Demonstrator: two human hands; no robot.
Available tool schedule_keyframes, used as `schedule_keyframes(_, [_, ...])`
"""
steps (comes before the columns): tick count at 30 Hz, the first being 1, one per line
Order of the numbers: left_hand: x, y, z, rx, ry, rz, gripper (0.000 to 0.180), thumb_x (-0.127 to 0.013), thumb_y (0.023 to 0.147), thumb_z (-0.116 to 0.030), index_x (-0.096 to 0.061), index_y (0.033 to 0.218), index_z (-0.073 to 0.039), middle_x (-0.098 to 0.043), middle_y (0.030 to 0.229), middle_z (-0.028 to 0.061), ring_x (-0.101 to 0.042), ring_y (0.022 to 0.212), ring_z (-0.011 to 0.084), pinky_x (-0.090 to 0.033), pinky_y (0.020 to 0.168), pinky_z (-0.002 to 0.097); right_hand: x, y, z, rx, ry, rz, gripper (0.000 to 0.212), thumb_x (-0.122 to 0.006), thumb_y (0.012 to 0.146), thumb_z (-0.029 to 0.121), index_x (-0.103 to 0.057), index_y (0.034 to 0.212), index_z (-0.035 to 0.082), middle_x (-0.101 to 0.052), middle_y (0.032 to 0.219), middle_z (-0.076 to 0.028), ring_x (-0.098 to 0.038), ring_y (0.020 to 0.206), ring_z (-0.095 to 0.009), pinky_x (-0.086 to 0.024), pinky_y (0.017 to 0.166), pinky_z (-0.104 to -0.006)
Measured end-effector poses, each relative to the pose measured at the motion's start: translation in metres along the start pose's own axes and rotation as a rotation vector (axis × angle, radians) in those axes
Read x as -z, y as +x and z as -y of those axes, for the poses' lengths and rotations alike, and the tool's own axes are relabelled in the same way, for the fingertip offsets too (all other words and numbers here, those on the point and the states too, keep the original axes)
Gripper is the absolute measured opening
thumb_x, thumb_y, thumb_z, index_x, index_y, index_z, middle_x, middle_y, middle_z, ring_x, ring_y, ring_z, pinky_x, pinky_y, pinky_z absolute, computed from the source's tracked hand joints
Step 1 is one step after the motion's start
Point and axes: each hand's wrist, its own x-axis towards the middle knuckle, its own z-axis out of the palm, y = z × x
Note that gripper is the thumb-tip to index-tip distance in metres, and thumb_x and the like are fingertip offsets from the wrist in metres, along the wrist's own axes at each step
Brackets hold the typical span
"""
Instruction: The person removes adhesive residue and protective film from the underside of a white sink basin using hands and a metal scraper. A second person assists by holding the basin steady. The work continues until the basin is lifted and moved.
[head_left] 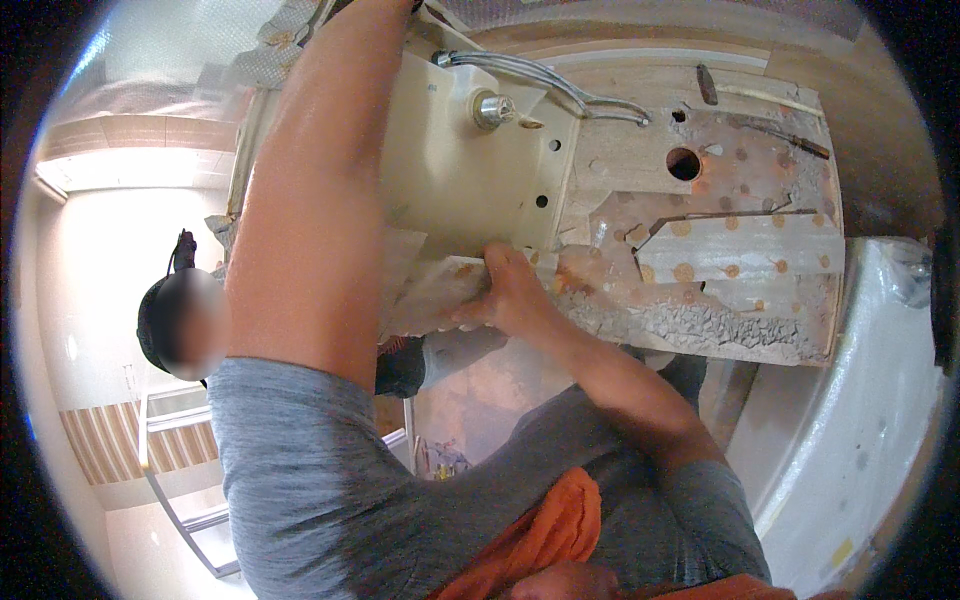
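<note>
A worktop slab (pixel 610 160) with a cream rectangular basin (pixel 440 180) set in it fills the upper middle. From the basin stands a chrome drain fitting (pixel 493 110), and beside it braided metal hoses (pixel 540 78) lie toward the right. My right hand (pixel 515 295) is closed round the near edge of the slab, thumb on top, by the basin's corner; some fingers are partly hidden. Bare and stretched, my left arm runs up the left side past the basin, and its hand is beyond the top of the picture.
The slab carries a round hole (pixel 683 163), patched sheets (pixel 740 250), crumbling grey mortar (pixel 720 328) and a slim tool (pixel 785 138). Left of my arm are a person in a dark cap (pixel 152 325) and a metal ladder (pixel 185 510). A wrapped white object (pixel 850 430) stands right.
</note>
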Motion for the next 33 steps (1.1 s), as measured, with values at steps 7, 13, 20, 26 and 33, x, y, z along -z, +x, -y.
schedule_keyframes(7, [0.003,0.001,0.0,-0.009,-0.011,0.004,0.031,-0.053,0.102,-0.028,-0.075,0.123,-0.022,-0.069,0.133,0.0035,-0.057,0.131,0.0217,-0.039,0.108,0.045,-0.015,-0.015,-0.007,0.131,-0.04,-0.179,0.071,-0.096,0.054,0.04,-0.055,0.097,0.0,-0.057,0.1,-0.023,-0.055,0.101,-0.046,-0.045,0.088,-0.0521])
schedule_keyframes(13, [-0.007,0.001,0.003,-0.018,0.016,-0.043,0.03,-0.053,0.102,-0.028,-0.077,0.119,-0.022,-0.071,0.128,0.0034,-0.059,0.127,0.022,-0.041,0.106,0.0448,-0.017,-0.025,-0.006,0.088,-0.086,-0.151,0.067,-0.095,0.061,0.035,-0.06,0.106,0.0,-0.06,0.106,-0.021,-0.058,0.106,-0.044,-0.049,0.09,-0.0511])
schedule_keyframes(20, [0.004,-0.005,0.0,-0.04,-0.003,-0.009,0.029,-0.053,0.101,-0.03,-0.077,0.118,-0.024,-0.07,0.128,0.003,-0.058,0.127,0.0225,-0.04,0.107,0.0455,0.042,0.009,0.005,0.159,-0.054,0.241,0.052,-0.084,0.078,0.032,-0.06,0.111,0.0,-0.068,0.1,-0.025,-0.064,0.101,-0.047,-0.05,0.087,-0.0548])
schedule_keyframes(26, [0.002,-0.007,0.001,-0.023,-0.006,-0.005,0.031,-0.053,0.102,-0.03,-0.076,0.121,-0.022,-0.069,0.129,0.0032,-0.057,0.128,0.0225,-0.038,0.108,0.0459,0.042,0.023,-0.004,0.242,-0.031,0.372,0.049,-0.082,0.082,0.029,-0.062,0.116,0.0,-0.069,0.106,-0.025,-0.064,0.107,-0.047,-0.051,0.091,-0.0563])
schedule_keyframes(33, [-0.002,-0.001,0.001,-0.009,0.001,-0.032,0.03,-0.053,0.103,-0.03,-0.075,0.121,-0.021,-0.069,0.131,0.0031,-0.057,0.128,0.0222,-0.039,0.106,0.0445,0.021,0.024,-0.02,0.415,-0.014,0.147,0.05,-0.08,0.081,0.034,-0.066,0.115,0.0,-0.069,0.091,-0.025,-0.068,0.086,-0.046,-0.053,0.076,-0.0516])
